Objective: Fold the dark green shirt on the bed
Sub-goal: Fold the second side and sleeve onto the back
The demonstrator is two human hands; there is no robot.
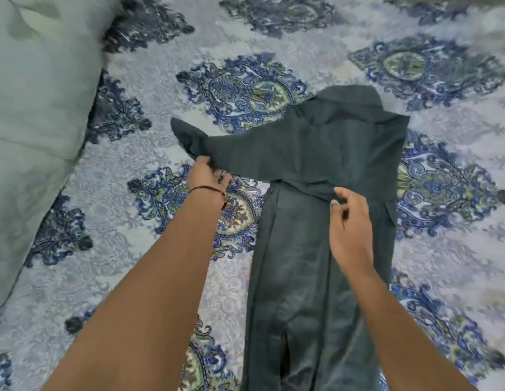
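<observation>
Dark green shirt [316, 221] lies lengthwise on the patterned bed [273, 38], soft and limp; left hand [204, 174] pinches its outstretched sleeve [231, 150] near the cuff, right hand [348, 221] pinches fabric mid-body

Nothing readable here, honestly. No text, label, brand, number or sign to make out anywhere.
</observation>
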